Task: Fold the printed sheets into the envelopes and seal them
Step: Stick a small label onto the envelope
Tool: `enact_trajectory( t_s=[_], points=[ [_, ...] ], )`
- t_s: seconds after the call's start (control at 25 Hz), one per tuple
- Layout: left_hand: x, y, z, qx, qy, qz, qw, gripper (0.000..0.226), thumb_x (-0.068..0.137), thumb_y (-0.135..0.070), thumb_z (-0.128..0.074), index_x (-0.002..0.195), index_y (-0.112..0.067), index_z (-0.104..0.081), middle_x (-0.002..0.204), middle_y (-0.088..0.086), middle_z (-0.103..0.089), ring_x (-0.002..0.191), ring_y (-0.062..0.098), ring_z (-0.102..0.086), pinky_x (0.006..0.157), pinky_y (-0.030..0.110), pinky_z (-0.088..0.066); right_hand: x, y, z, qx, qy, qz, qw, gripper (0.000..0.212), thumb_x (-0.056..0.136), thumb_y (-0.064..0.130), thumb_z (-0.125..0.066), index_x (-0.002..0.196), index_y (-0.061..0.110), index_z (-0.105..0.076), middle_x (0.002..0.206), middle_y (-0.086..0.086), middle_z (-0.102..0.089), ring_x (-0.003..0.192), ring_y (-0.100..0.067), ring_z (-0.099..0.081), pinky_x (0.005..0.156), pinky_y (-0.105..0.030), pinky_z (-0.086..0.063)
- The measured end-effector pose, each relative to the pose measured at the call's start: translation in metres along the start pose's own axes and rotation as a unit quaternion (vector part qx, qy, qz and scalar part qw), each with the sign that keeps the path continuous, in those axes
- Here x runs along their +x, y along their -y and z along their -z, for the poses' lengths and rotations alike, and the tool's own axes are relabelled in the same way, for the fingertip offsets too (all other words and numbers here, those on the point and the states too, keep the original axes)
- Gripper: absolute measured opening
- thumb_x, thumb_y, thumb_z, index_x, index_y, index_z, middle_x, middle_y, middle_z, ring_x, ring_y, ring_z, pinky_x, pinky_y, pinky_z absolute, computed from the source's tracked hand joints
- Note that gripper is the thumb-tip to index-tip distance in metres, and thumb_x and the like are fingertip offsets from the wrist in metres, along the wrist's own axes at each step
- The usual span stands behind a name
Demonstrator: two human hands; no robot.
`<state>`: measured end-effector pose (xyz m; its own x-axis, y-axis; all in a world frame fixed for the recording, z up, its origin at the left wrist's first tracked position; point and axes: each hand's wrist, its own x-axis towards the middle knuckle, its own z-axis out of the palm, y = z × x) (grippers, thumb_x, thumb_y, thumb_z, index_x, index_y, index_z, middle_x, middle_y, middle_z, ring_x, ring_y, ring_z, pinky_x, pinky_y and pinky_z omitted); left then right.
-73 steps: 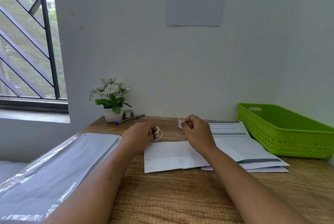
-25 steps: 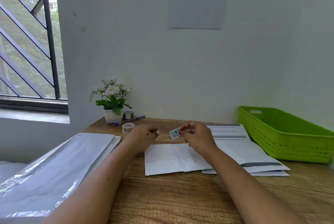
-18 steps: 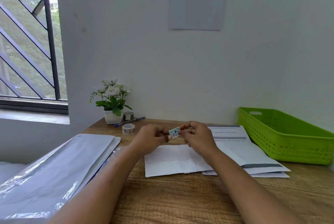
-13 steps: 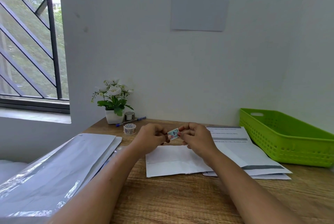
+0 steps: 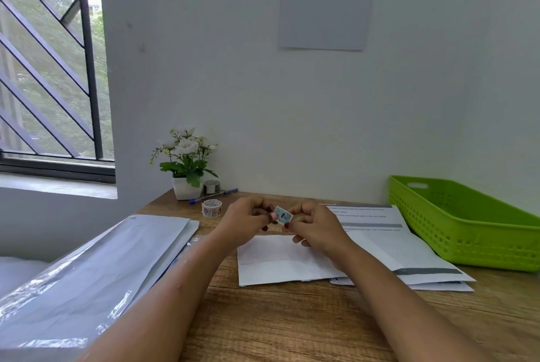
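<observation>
Both the left hand [image 5: 247, 220] and right hand [image 5: 315, 227] are pinching a tilted stamp [image 5: 283, 215] above the envelope [image 5: 280, 262], which is lying lengthwise left to right.

The tape roll [image 5: 212, 207] is no longer in the left hand [image 5: 245, 220]; it stands on the desk [image 5: 292, 326] just in front of the pen [image 5: 213, 196]. The left hand now joins the right hand [image 5: 317, 227] on the sticker [image 5: 283, 215]. Both pinch it above the envelope [image 5: 277, 262], printed face now toward the camera.
</observation>
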<state>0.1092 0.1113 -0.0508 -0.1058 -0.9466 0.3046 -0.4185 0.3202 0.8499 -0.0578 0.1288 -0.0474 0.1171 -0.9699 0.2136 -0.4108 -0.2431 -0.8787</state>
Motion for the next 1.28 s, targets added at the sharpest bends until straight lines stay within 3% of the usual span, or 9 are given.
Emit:
enact_trajectory(
  t_s=[0.24, 0.48, 0.72, 0.84, 0.96, 1.04, 1.16, 1.28],
  points=[
    [0.001, 0.001, -0.001, -0.011, 0.012, -0.004, 1.000, 0.009, 0.085, -0.009, -0.067, 0.089, -0.017, -0.065, 0.085, 0.001, -0.071, 0.075, 0.010, -0.063, 0.065, 0.020, -0.051, 0.002, -0.001, 0.000, -0.001, 0.034, -0.023, 0.999, 0.027, 0.083, 0.027, -0.071, 0.107, 0.022, -0.060, 0.085, 0.002, -0.074, 0.063, -0.009, -0.064, 0.057, -0.023, -0.046],
    [0.001, 0.001, -0.001, 0.006, 0.015, -0.029, 0.999, 0.016, 0.083, -0.006, -0.068, 0.092, -0.017, -0.061, 0.083, 0.004, -0.073, 0.077, 0.012, -0.064, 0.067, 0.024, -0.051, -0.001, -0.001, 0.008, 0.023, 0.023, -0.005, 0.999, 0.028, 0.081, 0.020, -0.070, 0.106, 0.026, -0.060, 0.104, -0.001, -0.064, 0.089, -0.011, -0.058, 0.067, -0.028, -0.047],
    [-0.001, -0.005, -0.008, 0.067, 0.009, -0.090, 0.994, 0.019, 0.088, -0.004, -0.060, 0.093, -0.022, -0.055, 0.088, 0.003, -0.068, 0.068, 0.006, -0.055, 0.061, 0.019, -0.044, 0.003, -0.007, 0.009, 0.030, 0.025, 0.037, 0.999, 0.018, 0.082, 0.004, -0.068, 0.093, 0.014, -0.058, 0.099, -0.013, -0.066, 0.084, -0.018, -0.061, 0.074, -0.031, -0.055],
    [-0.003, -0.011, -0.015, 0.095, -0.010, -0.130, 0.987, 0.023, 0.089, -0.001, -0.054, 0.097, -0.023, -0.051, 0.090, -0.002, -0.065, 0.068, -0.001, -0.052, 0.060, 0.010, -0.040, 0.001, -0.007, 0.011, 0.047, 0.012, 0.059, 0.997, 0.015, 0.082, 0.001, -0.066, 0.086, 0.015, -0.063, 0.093, -0.013, -0.066, 0.079, -0.015, -0.059, 0.074, -0.029, -0.052],
    [-0.005, -0.014, -0.018, 0.100, -0.019, -0.148, 0.984, 0.028, 0.089, 0.001, -0.049, 0.104, -0.023, -0.050, 0.096, -0.004, -0.062, 0.076, 0.001, -0.055, 0.065, 0.011, -0.040, -0.001, -0.006, 0.014, 0.049, -0.005, 0.059, 0.997, 0.016, 0.083, 0.003, -0.068, 0.093, 0.014, -0.072, 0.091, -0.002, -0.068, 0.081, -0.009, -0.062, 0.074, -0.023, -0.052],
    [-0.005, -0.013, -0.021, 0.132, -0.013, -0.155, 0.979, 0.033, 0.089, -0.001, -0.048, 0.112, -0.024, -0.048, 0.106, -0.003, -0.061, 0.086, 0.007, -0.057, 0.073, 0.019, -0.045, -0.001, -0.006, 0.018, 0.050, -0.016, 0.052, 0.997, 0.019, 0.082, 0.002, -0.068, 0.094, 0.016, -0.074, 0.093, 0.000, -0.068, 0.082, -0.009, -0.061, 0.072, -0.022, -0.050],
    [-0.006, -0.012, -0.029, 0.206, 0.016, -0.171, 0.963, 0.037, 0.091, -0.015, -0.052, 0.122, -0.032, -0.041, 0.126, -0.006, -0.053, 0.099, 0.013, -0.055, 0.087, 0.031, -0.047, 0.006, -0.007, 0.036, 0.037, -0.057, 0.038, 0.997, 0.025, 0.082, -0.003, -0.068, 0.094, 0.018, -0.073, 0.092, 0.001, -0.069, 0.069, -0.003, -0.058, 0.060, -0.014, -0.044],
    [-0.011, -0.013, -0.041, 0.237, 0.082, -0.182, 0.951, 0.044, 0.093, -0.031, -0.054, 0.134, -0.031, -0.039, 0.138, -0.010, -0.044, 0.119, 0.012, -0.046, 0.099, 0.026, -0.038, 0.009, -0.014, 0.074, 0.005, -0.091, -0.007, 0.996, 0.025, 0.081, -0.006, -0.067, 0.096, 0.013, -0.072, 0.082, -0.001, -0.067, 0.061, -0.001, -0.053, 0.049, -0.009, -0.040]
  ],
)
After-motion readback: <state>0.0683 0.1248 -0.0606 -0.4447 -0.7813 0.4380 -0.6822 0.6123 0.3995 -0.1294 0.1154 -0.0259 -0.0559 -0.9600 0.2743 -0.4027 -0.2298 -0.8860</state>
